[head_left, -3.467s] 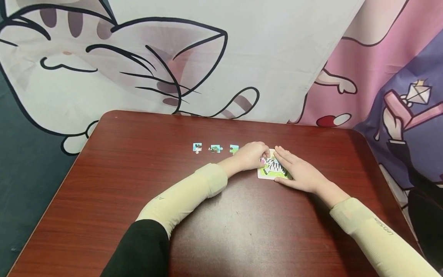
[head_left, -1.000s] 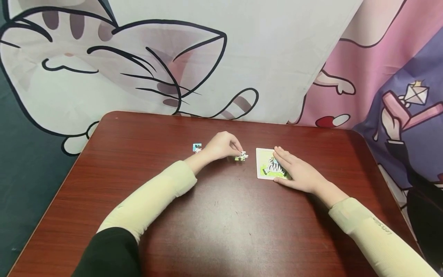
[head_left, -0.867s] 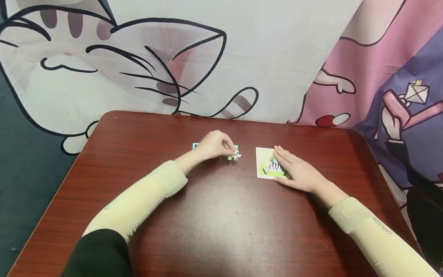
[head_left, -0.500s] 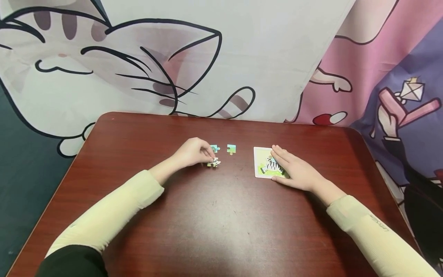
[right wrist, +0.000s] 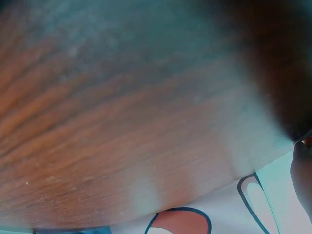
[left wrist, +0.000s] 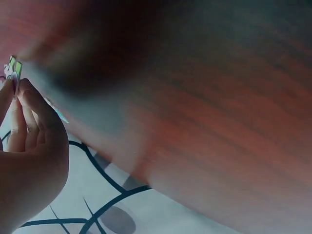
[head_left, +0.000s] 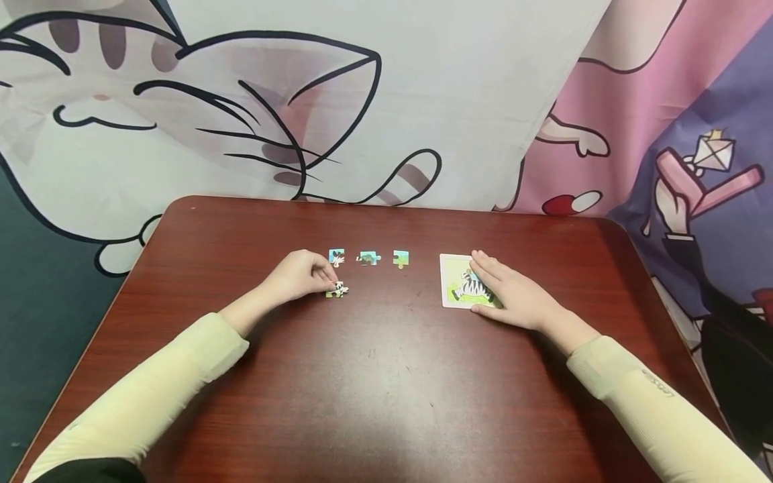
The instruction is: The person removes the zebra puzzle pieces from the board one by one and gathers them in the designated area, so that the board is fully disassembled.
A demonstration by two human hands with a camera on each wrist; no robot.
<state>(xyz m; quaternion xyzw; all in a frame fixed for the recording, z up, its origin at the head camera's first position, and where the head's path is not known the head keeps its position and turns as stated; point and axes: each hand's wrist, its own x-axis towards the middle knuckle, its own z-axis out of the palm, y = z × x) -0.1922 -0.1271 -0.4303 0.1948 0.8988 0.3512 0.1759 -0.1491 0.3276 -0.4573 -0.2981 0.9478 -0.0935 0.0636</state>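
Note:
My left hand (head_left: 296,276) pinches a jigsaw piece (head_left: 338,290) with black, white and green on it, just below the row of loose pieces. In the left wrist view the same piece (left wrist: 16,69) stands on edge between thumb and index finger. My right hand (head_left: 514,292) lies with straight fingers over the right side of a square puzzle board (head_left: 449,272) with a pale rim and a zebra picture, hiding part of it. Only a dark edge of the right hand (right wrist: 303,170) shows in the right wrist view.
Three loose jigsaw pieces lie in a row on the table: a left one (head_left: 336,257), a middle one (head_left: 368,258) and a right one (head_left: 400,258). The brown wooden table (head_left: 374,376) ends against a cartoon-printed cloth (head_left: 471,100) at the back.
My left hand has moved left from the puzzle board, carrying a jigsaw piece past the loose ones, which show again. The board's left part is now bare. My right hand stays on the board.

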